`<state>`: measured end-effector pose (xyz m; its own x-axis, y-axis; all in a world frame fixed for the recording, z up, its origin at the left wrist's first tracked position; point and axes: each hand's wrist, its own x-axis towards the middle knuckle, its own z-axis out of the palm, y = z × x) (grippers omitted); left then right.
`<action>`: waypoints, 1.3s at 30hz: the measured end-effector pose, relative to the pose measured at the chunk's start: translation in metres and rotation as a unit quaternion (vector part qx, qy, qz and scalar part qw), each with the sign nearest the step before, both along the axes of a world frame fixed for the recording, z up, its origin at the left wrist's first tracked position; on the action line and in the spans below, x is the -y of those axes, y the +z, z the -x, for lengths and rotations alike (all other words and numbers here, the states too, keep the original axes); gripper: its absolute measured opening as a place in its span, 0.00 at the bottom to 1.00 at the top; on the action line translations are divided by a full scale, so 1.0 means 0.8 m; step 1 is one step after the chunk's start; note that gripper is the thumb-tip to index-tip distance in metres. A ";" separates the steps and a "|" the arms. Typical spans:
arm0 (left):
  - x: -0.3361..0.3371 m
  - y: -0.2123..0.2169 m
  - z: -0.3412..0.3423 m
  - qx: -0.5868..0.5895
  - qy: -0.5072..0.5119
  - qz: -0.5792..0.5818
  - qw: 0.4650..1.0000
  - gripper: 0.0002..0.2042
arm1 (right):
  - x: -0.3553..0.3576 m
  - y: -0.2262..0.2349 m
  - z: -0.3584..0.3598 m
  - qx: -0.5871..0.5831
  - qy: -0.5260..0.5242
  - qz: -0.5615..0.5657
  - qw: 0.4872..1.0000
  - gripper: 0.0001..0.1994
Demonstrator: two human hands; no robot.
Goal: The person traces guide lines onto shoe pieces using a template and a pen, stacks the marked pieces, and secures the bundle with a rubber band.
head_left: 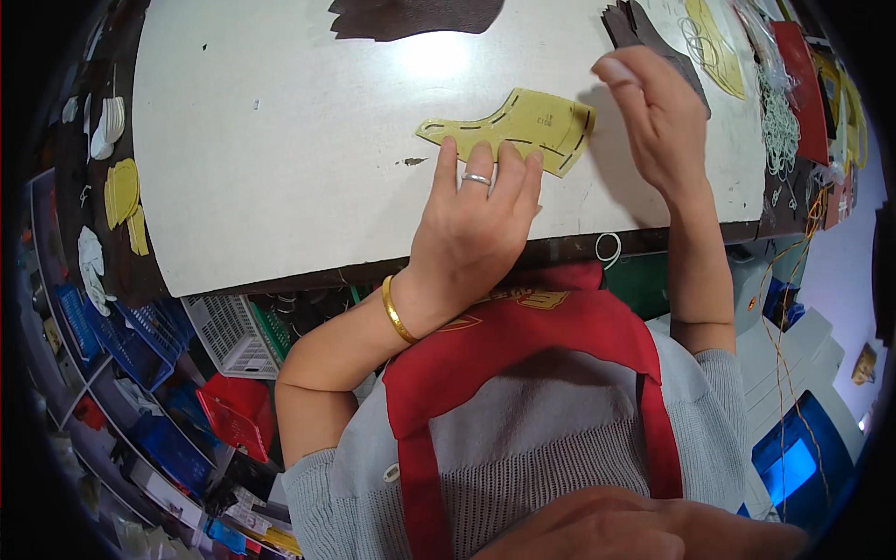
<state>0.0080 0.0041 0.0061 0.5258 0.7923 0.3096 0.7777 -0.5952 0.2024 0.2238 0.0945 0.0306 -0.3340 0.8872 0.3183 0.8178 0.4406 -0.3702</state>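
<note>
Shelves (78,396) curve up the far left, below the bench, with blue baskets (154,327) beside them. On the dark left border of the bench (280,159) lie a crumpled white cloth (91,261), some rounded white pieces (108,128) and some yellow pieces (121,193), one rounded and one narrow. Under the near edge, a pale slatted crate (229,336) sits above a red bin (233,411).

Farther right, a gold bracelet (397,310) circles the person's left wrist. Dark brown pieces (415,17) lie at the far side of the white top, well apart from both hands. The left hand (476,219), wearing a silver-coloured ring (476,178), lies palm down with its fingers slightly spread, the fingertips resting on the near edge of a yellow template (518,121). Its thumb is hidden. The template lies flat on the bench in front of the person, narrow end to the left, broad end to the right, with black dashes across it.

A thin white loop (609,250) hangs at the near edge. The right hand (665,117) is raised to the right of the template, apart from it, fingers curled and thumb near them; whether it pinches anything I cannot tell. Partly behind it lie dark strips (644,37), then a long yellow piece (717,51) and a tangle of pale green string (779,121).
</note>
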 end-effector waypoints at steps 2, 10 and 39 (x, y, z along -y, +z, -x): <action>0.003 0.000 0.001 0.006 0.001 0.012 1.000 0.24 | -0.002 0.010 0.009 -0.033 0.024 -0.051 0.998 0.09; 0.006 -0.004 0.001 0.025 -0.008 0.034 0.999 0.25 | -0.019 -0.011 0.108 -0.074 0.226 0.187 0.953 0.16; 0.004 0.011 0.000 0.025 -0.004 0.073 0.997 0.29 | 0.025 0.014 -0.013 -0.039 0.096 0.088 0.991 0.11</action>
<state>0.0077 0.0006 0.0152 0.5185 0.8270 0.2171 0.7598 -0.5621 0.3268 0.2343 0.0741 0.0418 -0.4818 0.8542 0.1956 0.6912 0.5076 -0.5143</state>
